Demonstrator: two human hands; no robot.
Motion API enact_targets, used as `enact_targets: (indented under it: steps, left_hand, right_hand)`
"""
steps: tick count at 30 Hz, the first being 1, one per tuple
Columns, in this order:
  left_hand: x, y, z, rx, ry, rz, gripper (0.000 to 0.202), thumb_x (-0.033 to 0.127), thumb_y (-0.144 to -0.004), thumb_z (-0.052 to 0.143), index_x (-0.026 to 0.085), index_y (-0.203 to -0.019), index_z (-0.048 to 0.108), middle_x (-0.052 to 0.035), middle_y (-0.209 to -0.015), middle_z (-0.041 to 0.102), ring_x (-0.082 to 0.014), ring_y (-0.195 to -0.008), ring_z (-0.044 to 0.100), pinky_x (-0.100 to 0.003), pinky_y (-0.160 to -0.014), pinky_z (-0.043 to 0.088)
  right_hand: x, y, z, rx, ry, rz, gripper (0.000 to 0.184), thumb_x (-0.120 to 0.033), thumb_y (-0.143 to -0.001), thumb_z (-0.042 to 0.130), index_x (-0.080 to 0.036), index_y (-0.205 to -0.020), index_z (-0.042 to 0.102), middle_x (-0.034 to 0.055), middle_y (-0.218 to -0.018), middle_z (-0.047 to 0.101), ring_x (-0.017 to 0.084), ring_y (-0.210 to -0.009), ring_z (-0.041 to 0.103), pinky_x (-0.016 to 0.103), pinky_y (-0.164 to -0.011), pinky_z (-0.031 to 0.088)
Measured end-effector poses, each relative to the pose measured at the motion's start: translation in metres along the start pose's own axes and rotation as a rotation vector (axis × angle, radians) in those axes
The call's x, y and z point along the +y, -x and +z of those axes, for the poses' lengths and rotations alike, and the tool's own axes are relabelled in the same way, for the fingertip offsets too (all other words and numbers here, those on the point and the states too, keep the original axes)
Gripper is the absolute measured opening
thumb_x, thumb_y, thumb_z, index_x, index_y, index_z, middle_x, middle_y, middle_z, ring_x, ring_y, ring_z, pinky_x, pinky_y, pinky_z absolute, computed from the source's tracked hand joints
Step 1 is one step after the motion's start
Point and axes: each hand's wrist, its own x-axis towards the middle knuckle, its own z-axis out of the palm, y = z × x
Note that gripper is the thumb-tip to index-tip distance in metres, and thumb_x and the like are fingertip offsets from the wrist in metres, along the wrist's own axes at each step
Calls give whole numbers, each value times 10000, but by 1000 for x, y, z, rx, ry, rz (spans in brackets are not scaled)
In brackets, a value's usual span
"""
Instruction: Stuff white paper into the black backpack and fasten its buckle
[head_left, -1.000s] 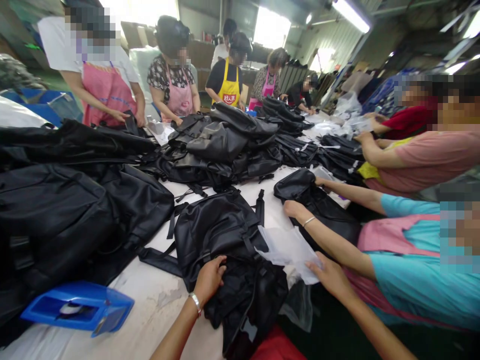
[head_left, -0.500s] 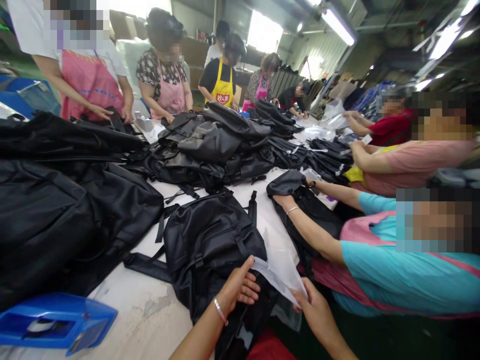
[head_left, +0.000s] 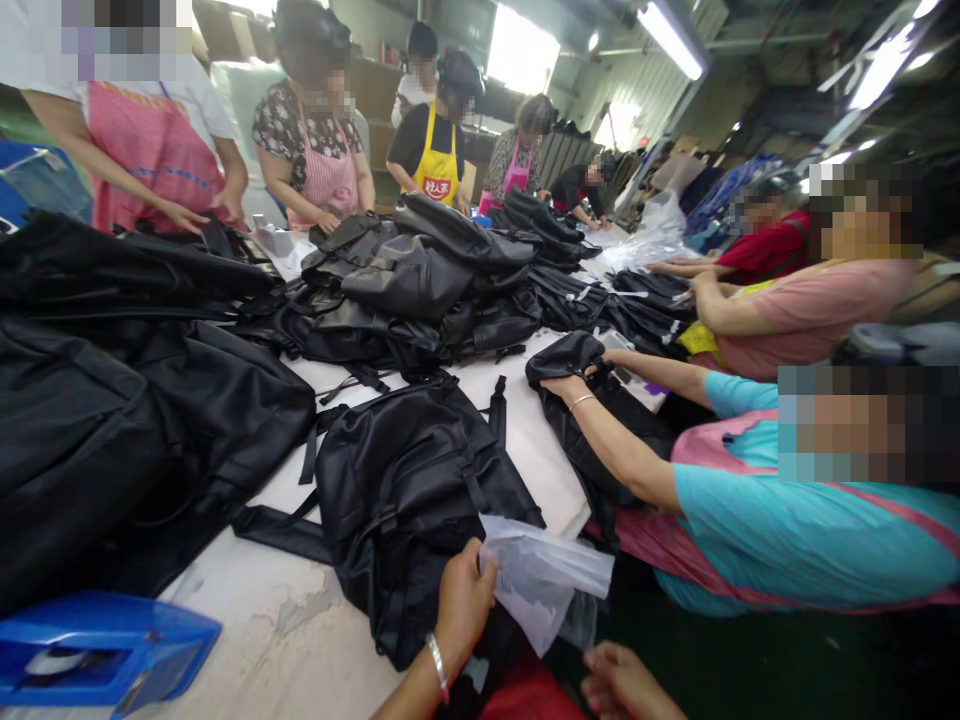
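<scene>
A black backpack [head_left: 405, 480] lies on the white table in front of me, its straps spread out to the left. Over its lower right side, my left hand [head_left: 466, 590] pinches a thin, translucent white sheet [head_left: 536, 580] between thumb and fingers. The sheet hangs out to the right, creased. Low at the right, my right hand [head_left: 619, 680] is apart from the sheet, its fingers loosely curled and nothing visible in them. Close to those fingertips hangs a clear plastic piece [head_left: 579, 622]. A silvery bracelet circles my left wrist.
Black bags are heaped at the left [head_left: 150, 420] and in the middle [head_left: 420, 270]. A blue tape dispenser [head_left: 105, 640] stands at the near left. To my right, a person in a turquoise shirt [head_left: 795, 530] handles another black bag [head_left: 592, 420]. Several people work along the table.
My right hand has let go of the white sheet and moved down. My left hand has changed from stretched fingers to a pinch on the sheet, which has swung lower.
</scene>
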Motion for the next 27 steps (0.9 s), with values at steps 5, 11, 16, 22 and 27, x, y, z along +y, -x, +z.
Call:
enact_targets:
  steps: [5, 11, 16, 22, 27]
  left_hand:
    - [11, 22, -5, 35, -197, 169, 197, 279, -910, 404, 188, -957, 572, -53, -877, 655, -177, -802, 616, -260, -700, 440]
    - [9, 42, -4, -42, -533, 302, 216, 144, -892, 322, 207, -931, 525, -45, -886, 599, -181, -752, 596, -278, -654, 426]
    - [2, 54, -4, -86, -663, 388, 288, 37, -781, 359, 201, -945, 530, -55, -953, 587, -183, -797, 598, -279, -686, 461]
    - [5, 60, -18, -141, -444, 448, 202, 118, -845, 408, 185, -956, 563, -99, -1045, 600, -201, -940, 593, -306, -825, 477]
    - [-6, 50, -52, 40, -214, 217, 270, 331, -969, 327, 204, -979, 565, -59, -986, 612, -172, -935, 582, -303, -849, 462]
  right_hand:
    - [-100, 57, 14, -89, 314, -508, 364, -533, -813, 509, -170, -845, 524, 18, -682, 629, 93, -486, 557, 171, -414, 384]
    - [-146, 54, 65, -236, 166, -383, 610, -496, -886, 426, -175, -1379, 262, 17, -650, 639, 128, -480, 588, 190, -421, 442]
    - [-148, 16, 68, -378, 578, -595, 615, -174, -829, 385, -247, -1429, 273, -38, -623, 614, 122, -463, 583, 187, -424, 416]
    - [-149, 22, 67, -154, 960, -918, 159, -138, -736, 489, -170, -814, 624, 8, -746, 665, 133, -699, 610, 225, -618, 382]
    - [-145, 47, 83, -38, 1215, -1143, 282, -66, -816, 356, -170, -938, 588, 54, -870, 635, 164, -782, 590, 262, -653, 340]
